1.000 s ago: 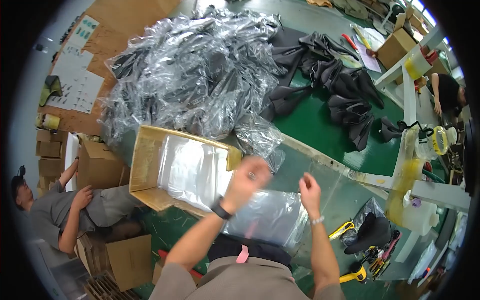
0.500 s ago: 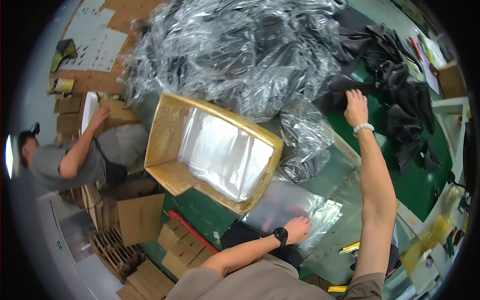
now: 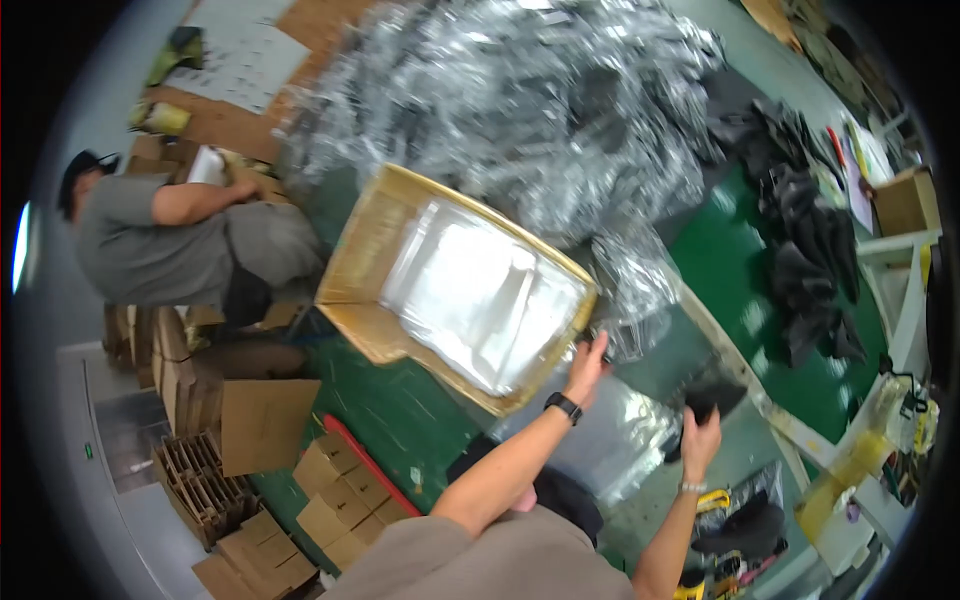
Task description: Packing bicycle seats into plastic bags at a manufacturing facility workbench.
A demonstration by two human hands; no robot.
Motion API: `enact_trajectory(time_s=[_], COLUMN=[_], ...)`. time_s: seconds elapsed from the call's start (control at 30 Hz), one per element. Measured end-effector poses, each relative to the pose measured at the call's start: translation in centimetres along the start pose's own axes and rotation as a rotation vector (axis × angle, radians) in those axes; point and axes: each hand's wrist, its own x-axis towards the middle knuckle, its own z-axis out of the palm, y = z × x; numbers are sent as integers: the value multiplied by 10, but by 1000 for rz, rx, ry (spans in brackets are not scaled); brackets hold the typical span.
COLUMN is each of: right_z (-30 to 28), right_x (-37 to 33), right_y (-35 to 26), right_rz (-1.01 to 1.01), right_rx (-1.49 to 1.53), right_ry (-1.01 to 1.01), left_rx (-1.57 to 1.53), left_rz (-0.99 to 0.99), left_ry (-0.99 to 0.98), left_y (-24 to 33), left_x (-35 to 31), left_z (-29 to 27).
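Note:
My right hand grips a black soft piece, maybe fabric or leather-like sheet, above the worktable right of the clear flat plastic bags. My left hand is at the right corner of the open cardboard box, its fingers partly stretched, beside a dark patch. The box is tilted and holds a stack of clear plastic bags. Just beyond my left hand lies a clear-wrapped dark item.
A large heap of plastic-wrapped dark items covers the far table. Loose black pieces lie on the green surface at right. Tools with yellow handles are near my right forearm. A co-worker is at left, near folded cartons.
My right hand has come back from the black pieces at far right with one of them. My left hand has lifted off the flat bags toward the box corner. The view has shifted.

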Motion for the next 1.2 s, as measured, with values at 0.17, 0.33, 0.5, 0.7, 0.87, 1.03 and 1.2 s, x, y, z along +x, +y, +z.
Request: enact_trajectory(time_s=[0.17, 0.33, 0.5, 0.7, 0.87, 1.03, 1.2], right_z=[29, 32, 33, 36, 5, -2, -12], right_x=[-36, -45, -44, -50, -52, -34, -33], right_y=[61, 68, 61, 57, 43, 97, 86], right_rz=[-122, -162, -250, -202, -231, 174, 482], right_rx=[-353, -455, -307, -160, -387, -63, 539], right_ry=[118, 144, 184, 199, 340, -18, -299], left_rx=[5, 108, -252, -51, 1171, 1700, 1811], left_rz=[19, -93, 652, 726, 501, 390, 690], left_ry=[-34, -250, -504, -410, -506, -696, -697], left_y=[1, 62, 244, 253, 16, -109, -136], left_x=[11, -65, -29, -82, -98, -120, -137], left_z=[11, 51, 93, 116, 8, -41, -10])
